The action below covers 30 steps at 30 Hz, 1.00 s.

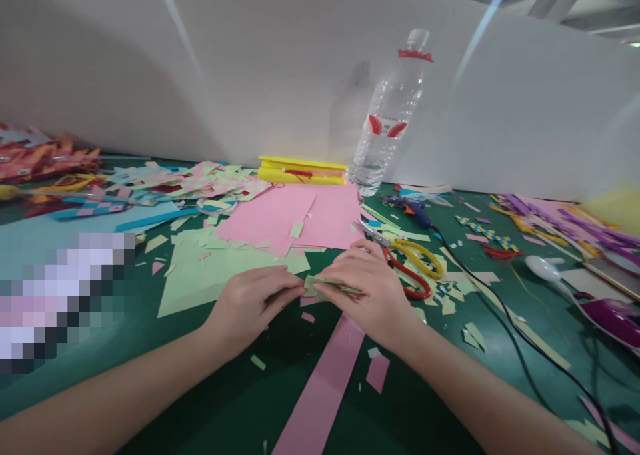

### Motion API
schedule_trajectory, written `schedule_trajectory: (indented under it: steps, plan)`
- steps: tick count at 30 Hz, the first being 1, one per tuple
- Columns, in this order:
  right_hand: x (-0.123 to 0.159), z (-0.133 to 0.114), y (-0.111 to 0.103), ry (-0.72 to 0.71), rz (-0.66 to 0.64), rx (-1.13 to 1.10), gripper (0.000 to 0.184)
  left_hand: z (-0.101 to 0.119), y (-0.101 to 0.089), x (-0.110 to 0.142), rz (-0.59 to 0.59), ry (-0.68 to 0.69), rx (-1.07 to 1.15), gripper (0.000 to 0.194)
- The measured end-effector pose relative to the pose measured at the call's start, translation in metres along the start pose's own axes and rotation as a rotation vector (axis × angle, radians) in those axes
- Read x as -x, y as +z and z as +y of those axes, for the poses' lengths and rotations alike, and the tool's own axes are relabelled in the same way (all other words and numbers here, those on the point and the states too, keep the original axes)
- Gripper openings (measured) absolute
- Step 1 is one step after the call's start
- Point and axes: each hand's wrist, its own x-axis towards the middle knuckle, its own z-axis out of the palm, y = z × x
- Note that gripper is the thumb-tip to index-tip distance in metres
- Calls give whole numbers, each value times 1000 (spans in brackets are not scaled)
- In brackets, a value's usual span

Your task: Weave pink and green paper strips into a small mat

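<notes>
The left hand (255, 300) and right hand (373, 287) pinched opposite ends of a small, pale-green paper piece (314, 284), near a long pink paper strip's (323, 388) far end. Red-and-yellow-handled metal scissors (421, 258) lay beside the right hand.

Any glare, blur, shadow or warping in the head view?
In the head view, pale streaks cross the wall; the bottle casts a shadow there and leans, perhaps from lens distortion; a pixelated patch hides something at left; the yellow thing at right is blurred; the table darkens below the left hand and right hand.
</notes>
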Motion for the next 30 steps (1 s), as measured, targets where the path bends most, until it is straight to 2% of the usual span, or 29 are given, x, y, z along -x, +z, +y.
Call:
schedule_trajectory:
  steps: [5, 8, 12, 14, 17, 19, 22, 24, 30]
  plan:
    - [0, 1, 1, 30, 8, -48, 13, 2, -1, 2, 25, 24, 26, 27]
    - [0, -1, 2, 57, 19, -108, 11, 7, -1, 2, 2, 21, 149, 21]
    - [1, -5, 4, 43, 20, -186, 6, 10, -1, 0, -97, -153, 354, 15]
    - [2, -5, 4, 115, 36, -189, 4, 7, -3, -2, -65, -245, 350, 17]
    - [3, 2, 4, 328, 52, -208, 31, 0, -7, -6, 30, -338, 246, 23]
    - [2, 9, 4, 436, 27, -259, 38, -6, -11, -7, 57, -385, 207, 27]
    - [2, 16, 4, 504, -42, -308, 19, -11, -14, -9, 60, -445, 234, 29]
    - [1, 18, 4, 512, -69, -310, 15, -11, -14, -10, 53, -477, 300, 27]
    - [2, 15, 11, 387, -61, -298, 7, -4, -8, -11, 45, -515, 504, 35]
